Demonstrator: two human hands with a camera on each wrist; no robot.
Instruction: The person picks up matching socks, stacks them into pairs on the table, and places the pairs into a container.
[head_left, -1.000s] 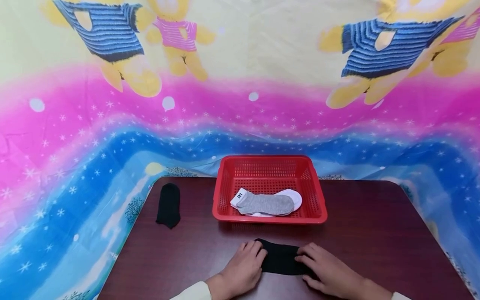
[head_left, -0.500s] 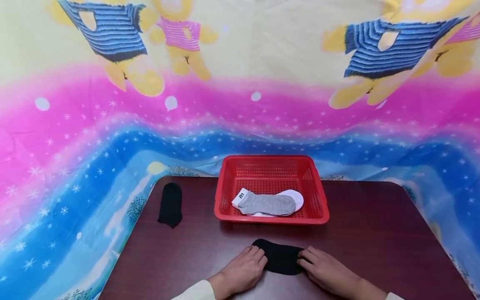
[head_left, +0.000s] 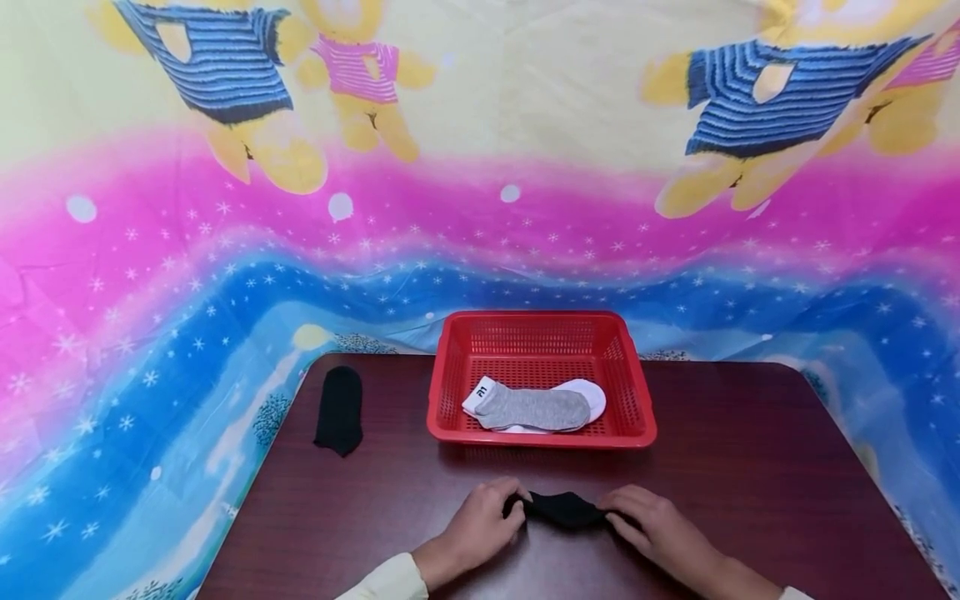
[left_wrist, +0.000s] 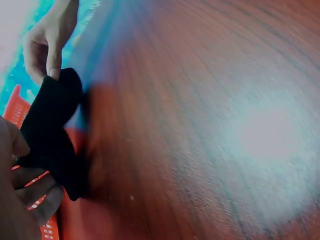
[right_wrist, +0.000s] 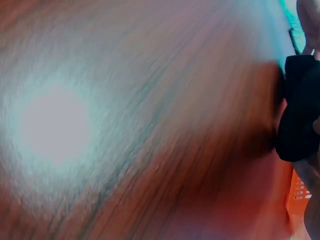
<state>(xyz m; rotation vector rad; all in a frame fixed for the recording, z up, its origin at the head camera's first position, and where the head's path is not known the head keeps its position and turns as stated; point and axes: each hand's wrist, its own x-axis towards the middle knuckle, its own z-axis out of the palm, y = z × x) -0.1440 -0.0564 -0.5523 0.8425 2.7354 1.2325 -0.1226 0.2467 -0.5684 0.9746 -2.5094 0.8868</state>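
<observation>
A black sock [head_left: 564, 510] is stretched between both hands, lifted just off the table in front of the basket. My left hand [head_left: 483, 521] pinches its left end between thumb and fingers. At the other end, my right hand [head_left: 656, 527] pinches it the same way. In the left wrist view the black sock [left_wrist: 50, 120] hangs with a fold toward the table, and the right hand [left_wrist: 52, 37] grips its far end. Only part of the black sock [right_wrist: 300, 110] shows at the edge of the right wrist view.
A red perforated basket [head_left: 542, 439] stands behind the hands, holding a grey sock with a white cuff [head_left: 532, 408] over a white sock [head_left: 595, 398]. Another black sock [head_left: 339, 411] lies flat at the left of the dark wooden table [head_left: 735, 433]. A printed cloth [head_left: 480, 208] hangs behind.
The sock lay flat on the table under the fingers; both hands now pinch its ends and have raised it. The basket and the other black sock have not moved.
</observation>
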